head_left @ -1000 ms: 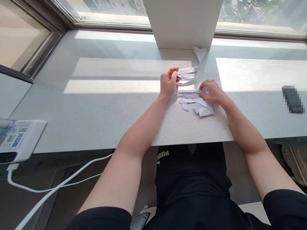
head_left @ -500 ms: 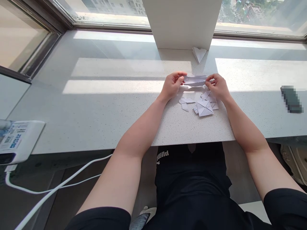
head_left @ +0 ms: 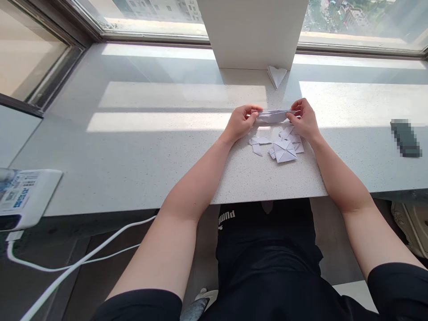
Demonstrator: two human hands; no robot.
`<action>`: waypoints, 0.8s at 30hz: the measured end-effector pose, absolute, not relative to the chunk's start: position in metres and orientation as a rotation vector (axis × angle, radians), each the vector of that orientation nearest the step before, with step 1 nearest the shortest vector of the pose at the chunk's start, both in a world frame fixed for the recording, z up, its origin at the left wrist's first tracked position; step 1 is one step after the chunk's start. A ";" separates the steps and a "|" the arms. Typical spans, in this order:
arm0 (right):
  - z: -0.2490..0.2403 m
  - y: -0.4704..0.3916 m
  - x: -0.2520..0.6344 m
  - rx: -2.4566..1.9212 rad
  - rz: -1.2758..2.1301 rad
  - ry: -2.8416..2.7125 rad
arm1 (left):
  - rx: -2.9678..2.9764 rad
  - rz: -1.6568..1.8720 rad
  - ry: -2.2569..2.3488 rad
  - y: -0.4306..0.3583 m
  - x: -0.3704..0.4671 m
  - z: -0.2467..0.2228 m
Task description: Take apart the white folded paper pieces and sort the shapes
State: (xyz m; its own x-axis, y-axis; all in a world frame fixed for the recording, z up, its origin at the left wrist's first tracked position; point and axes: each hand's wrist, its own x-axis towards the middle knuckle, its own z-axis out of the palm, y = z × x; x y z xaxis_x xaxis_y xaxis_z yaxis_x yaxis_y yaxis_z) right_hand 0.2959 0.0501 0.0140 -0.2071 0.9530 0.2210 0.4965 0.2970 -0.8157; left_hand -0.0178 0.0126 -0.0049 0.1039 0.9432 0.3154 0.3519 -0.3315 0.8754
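Between my two hands a folded strip of white paper (head_left: 273,117) is held just over the white speckled counter (head_left: 160,169). My left hand (head_left: 242,121) pinches its left end, and my right hand (head_left: 303,118) pinches its right end. The strip looks narrow, with its layers close together. Below it on the counter lie several folded white paper pieces: a square one with creases meeting at its centre (head_left: 285,151) on top of others, and a small angled one (head_left: 257,143) to the left.
A folded white paper triangle (head_left: 277,76) lies by the base of the pale pillar (head_left: 256,35). A dark, pixelated object (head_left: 405,138) is at the right. A white device (head_left: 36,191) with a white cable (head_left: 100,243) sits at the left edge. Windows line the back.
The folded strip has closed from a wider, open shape to a narrower one. My right hand's fingers have moved up slightly, and my left hand has shifted slightly down and right.
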 end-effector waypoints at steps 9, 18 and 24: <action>0.016 0.050 0.294 -1.303 0.710 -1.837 | 1.920 1.281 1.319 0.013 -0.012 -0.007; 0.026 0.042 0.288 -1.306 0.688 -1.842 | 1.798 1.347 1.323 0.013 -0.010 -0.007; 0.024 0.044 0.292 -1.324 0.617 -1.853 | 1.791 1.325 1.313 0.012 -0.012 -0.006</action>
